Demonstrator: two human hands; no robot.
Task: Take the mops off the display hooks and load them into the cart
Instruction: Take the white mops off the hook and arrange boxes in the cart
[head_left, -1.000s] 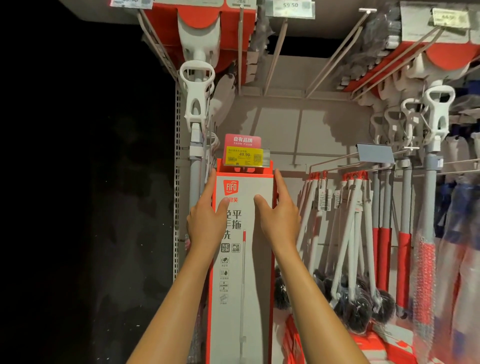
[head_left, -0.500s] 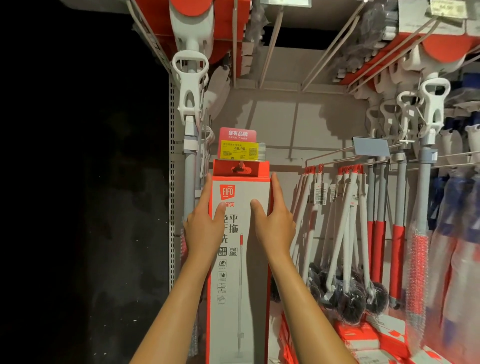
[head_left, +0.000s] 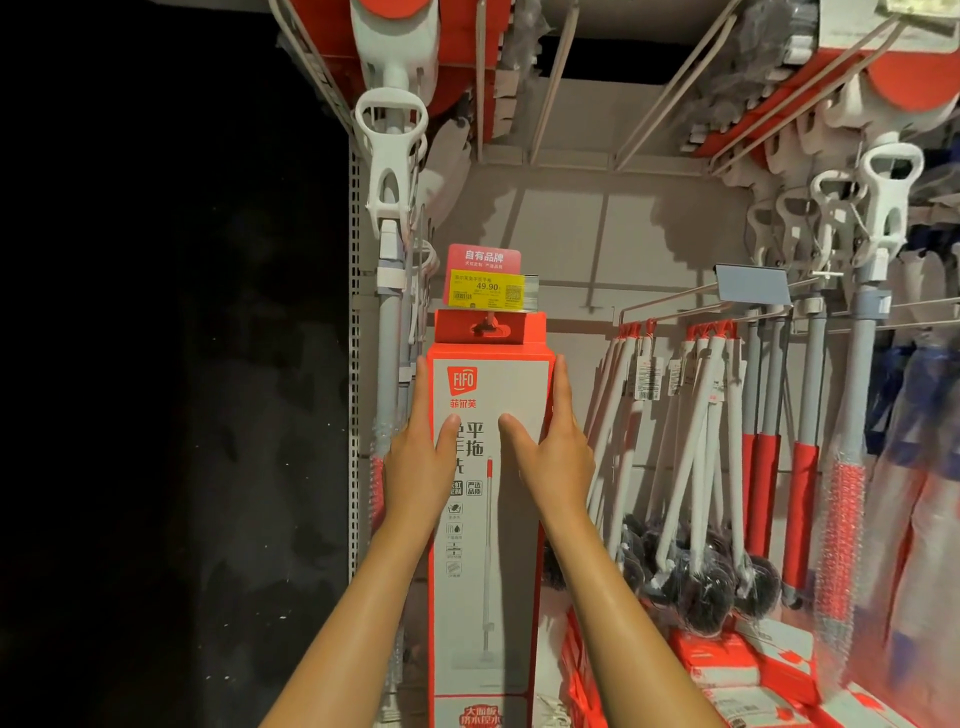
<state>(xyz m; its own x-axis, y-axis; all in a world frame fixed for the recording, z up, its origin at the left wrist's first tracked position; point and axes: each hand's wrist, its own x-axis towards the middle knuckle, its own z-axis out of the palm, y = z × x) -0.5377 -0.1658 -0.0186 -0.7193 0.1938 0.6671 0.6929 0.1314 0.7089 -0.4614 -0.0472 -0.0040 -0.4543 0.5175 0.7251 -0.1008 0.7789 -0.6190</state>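
Gripping boxed mop on hook

Left hand & right hand clasp mop box by its sides, thumbs on front. Box top tab hangs on hook under price tag. Brushes hang to right.

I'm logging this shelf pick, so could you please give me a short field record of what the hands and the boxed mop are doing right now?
item: boxed mop, red and white, upright
hanging: red tab at the box top on a display hook
left hand: grips the box's left edge, thumb on the front
right hand: grips the right edge, thumb on the front
price tag: yellow, reads 49.90
right of box: toilet brushes hanging
cart: not in view
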